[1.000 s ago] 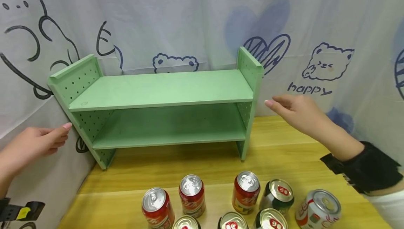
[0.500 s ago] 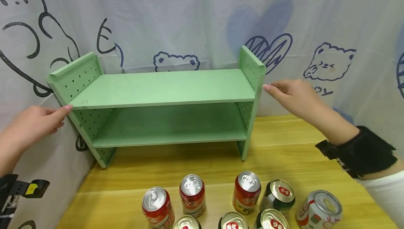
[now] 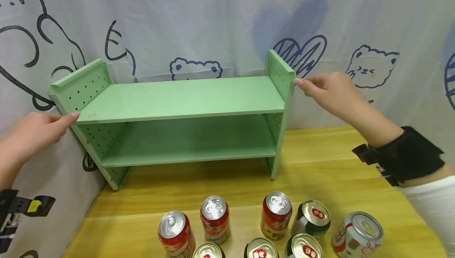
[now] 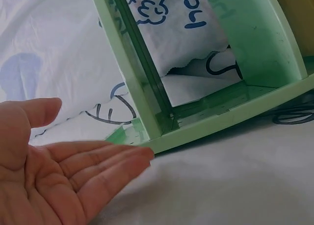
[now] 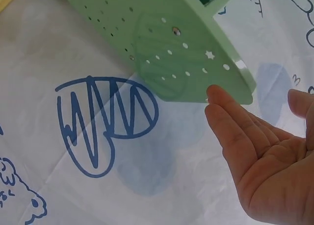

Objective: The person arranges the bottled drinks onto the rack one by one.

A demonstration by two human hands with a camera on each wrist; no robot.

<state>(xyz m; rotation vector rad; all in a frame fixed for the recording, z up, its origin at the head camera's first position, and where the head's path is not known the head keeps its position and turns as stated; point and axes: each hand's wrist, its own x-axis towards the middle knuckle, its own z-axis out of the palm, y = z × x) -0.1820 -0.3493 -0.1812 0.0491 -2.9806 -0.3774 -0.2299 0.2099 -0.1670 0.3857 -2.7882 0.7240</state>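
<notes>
A green two-tier shelf (image 3: pixel 185 98) with perforated side panels stands on the wooden table, its upper and lower boards bare. My left hand (image 3: pixel 39 133) is at the shelf's left side panel, thumb tip close to the front edge at upper-board height. In the left wrist view its fingers (image 4: pixel 105 171) stretch out straight, the tips right at the green frame. On the other side, my right hand (image 3: pixel 335 92) has its thumb tip by the upper front edge of the right panel. The right wrist view shows straight fingers (image 5: pixel 235 132) reaching to the panel's corner (image 5: pixel 196 83). Neither hand grips anything.
Several drink cans stand in front of the shelf: red ones (image 3: pixel 215 224), dark-and-silver ones (image 3: pixel 311 222) and a white one (image 3: pixel 357 236) at the right. Printed white cloth (image 3: pixel 227 25) hangs behind and at the left. A black cable (image 3: pixel 89 163) lies beside the shelf's left side.
Both hands have risen along the shelf's sides, and the right one has moved in to the panel's edge. Shelf and cans stay in place.
</notes>
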